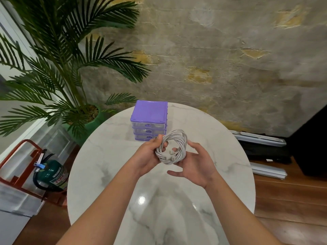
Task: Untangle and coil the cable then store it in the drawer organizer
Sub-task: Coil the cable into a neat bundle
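Two hands: left hand (150,153) grips the cable coil (183,140) by its left rim; right hand (198,165) curls round the right rim, thumb free, likely so the loops cannot spring apart.
Coil place: held above the table (106,156), just before the closed drawer organizer (149,112).
Coil facing: opening tilted up toward the wearer; oval runs near-to-far.
Plug ends (170,155): seemingly tucked across the loop; blurred.

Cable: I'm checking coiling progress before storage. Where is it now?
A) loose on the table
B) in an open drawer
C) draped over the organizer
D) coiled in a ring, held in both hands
D: the cable forms a ring held by the left hand and right hand in front of the closed drawer organizer.
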